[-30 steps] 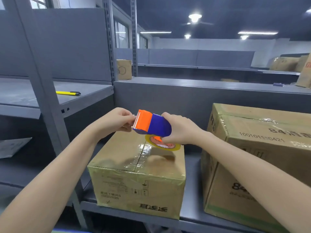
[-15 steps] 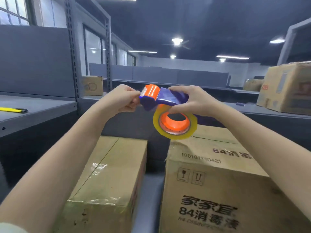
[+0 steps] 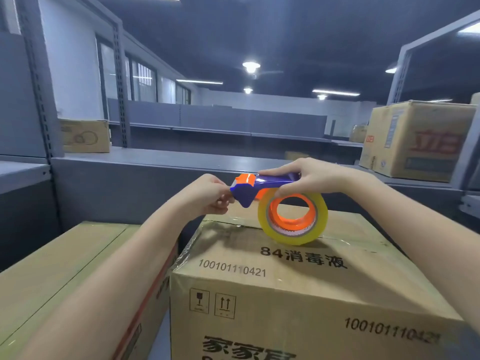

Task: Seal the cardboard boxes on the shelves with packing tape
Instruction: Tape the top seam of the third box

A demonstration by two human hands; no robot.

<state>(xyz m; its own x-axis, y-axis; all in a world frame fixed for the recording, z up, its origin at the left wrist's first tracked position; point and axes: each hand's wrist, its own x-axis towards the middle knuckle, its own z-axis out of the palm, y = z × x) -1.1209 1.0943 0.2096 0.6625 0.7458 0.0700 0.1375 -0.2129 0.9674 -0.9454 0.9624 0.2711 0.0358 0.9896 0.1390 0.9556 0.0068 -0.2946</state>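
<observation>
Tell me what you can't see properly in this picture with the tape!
Head view:
- Tape end: hidden by the curled left hand at the head of the tape dispenser.
- Lowest lettering on the front box: cut off by the bottom edge.
- Right side of the left box: behind the left forearm.
- Print on the far right box: blurred.

Blue-and-orange tape dispenser point(image 3: 259, 187), yellowish tape roll point(image 3: 292, 219), brown boxes point(image 3: 298, 281) with black print.

Far part of the printed carton point(image 3: 298, 281) top is taken up by the tape dispenser point(image 3: 270, 181) and roll. Near part is left bare. A narrow gap is left beside the plain carton point(image 3: 65, 268). Passage behind is blocked by the grey shelf panel point(image 3: 117, 190).
</observation>
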